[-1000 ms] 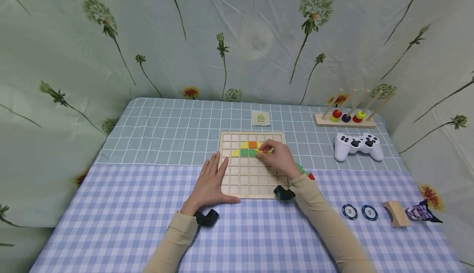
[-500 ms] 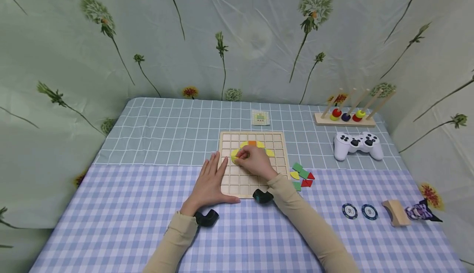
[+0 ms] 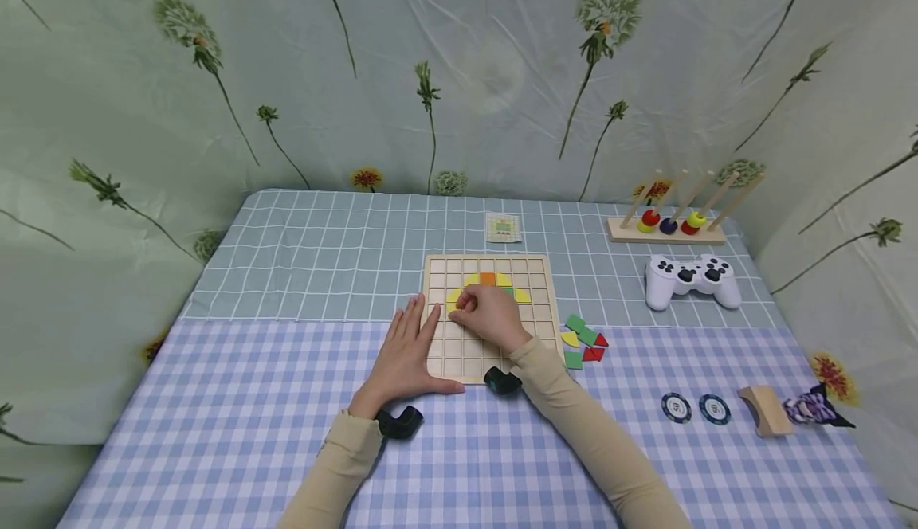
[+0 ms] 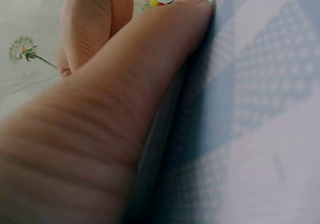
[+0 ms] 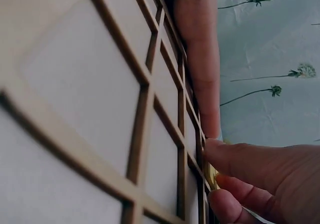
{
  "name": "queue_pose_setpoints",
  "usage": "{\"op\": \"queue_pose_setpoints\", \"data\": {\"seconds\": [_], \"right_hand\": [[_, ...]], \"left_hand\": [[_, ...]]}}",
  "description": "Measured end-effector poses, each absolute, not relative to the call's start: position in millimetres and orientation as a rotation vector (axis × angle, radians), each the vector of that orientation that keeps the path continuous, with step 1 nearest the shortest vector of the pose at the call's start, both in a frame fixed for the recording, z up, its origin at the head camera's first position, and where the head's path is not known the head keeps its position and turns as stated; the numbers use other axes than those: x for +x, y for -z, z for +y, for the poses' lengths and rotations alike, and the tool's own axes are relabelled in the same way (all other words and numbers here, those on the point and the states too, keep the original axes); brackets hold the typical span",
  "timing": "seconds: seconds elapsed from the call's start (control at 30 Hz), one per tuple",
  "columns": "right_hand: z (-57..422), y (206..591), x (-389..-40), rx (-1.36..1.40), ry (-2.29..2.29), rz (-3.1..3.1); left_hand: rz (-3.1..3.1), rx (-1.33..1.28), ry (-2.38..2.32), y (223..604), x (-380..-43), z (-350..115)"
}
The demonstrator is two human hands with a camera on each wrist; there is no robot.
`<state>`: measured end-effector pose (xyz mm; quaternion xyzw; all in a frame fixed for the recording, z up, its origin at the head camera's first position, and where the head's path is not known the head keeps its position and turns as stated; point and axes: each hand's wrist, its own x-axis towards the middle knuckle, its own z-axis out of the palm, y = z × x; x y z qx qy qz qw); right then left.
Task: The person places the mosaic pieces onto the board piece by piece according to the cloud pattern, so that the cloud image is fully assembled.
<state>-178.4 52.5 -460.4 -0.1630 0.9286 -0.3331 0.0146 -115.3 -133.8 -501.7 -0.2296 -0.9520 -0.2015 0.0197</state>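
A wooden grid board (image 3: 466, 354) lies on the table, part of its upper cells filled with flat coloured pieces. An orange square (image 3: 488, 279) sits between rounded yellow pieces, with a green piece (image 3: 510, 291) partly showing below. My left hand (image 3: 405, 354) rests at the board's left side, fingers straight along the edge and thumb spread along the front corner. Over the board's left part, my right hand (image 3: 493, 318) pinches a small yellow piece (image 5: 212, 176) between thumb and fingers, right at the grid. The right hand covers several cells in the head view.
Loose green (image 3: 576, 323), yellow (image 3: 570, 338) and red pieces (image 3: 593, 354) lie right of the board. A pattern card (image 3: 504, 227) is behind it. Farther right are a bead stand (image 3: 667, 234), a white game controller (image 3: 692, 280), two chips (image 3: 676, 407) and a wooden arch block (image 3: 767, 411).
My right hand has moved left and slightly nearer across the board, uncovering the loose pieces at the right; it barely shifts in the last half second. My left hand has stayed put.
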Motion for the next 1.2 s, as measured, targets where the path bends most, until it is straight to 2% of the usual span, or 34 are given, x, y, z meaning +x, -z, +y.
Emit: {"op": "queue_pose_setpoints", "data": {"seconds": [0.4, 0.7, 0.93, 1.2], "right_hand": [[69.2, 453.9, -174.8, -0.449, 1.075, 2.813], [135.8, 441.6, -172.8, -0.34, 1.147, 2.843], [190.0, 435.0, -167.9, -0.225, 0.942, 2.847], [216.9, 441.6, -163.4, -0.098, 0.774, 2.758]], "left_hand": [[-2.963, -0.711, 0.619, 503.8, -115.4, -132.2], [-2.999, -0.686, 0.648, 503.4, -116.1, -133.5], [-2.996, -0.684, 0.646, 502.1, -117.4, -131.9], [-2.972, -0.697, 0.677, 502.3, -115.9, -132.5]]}}
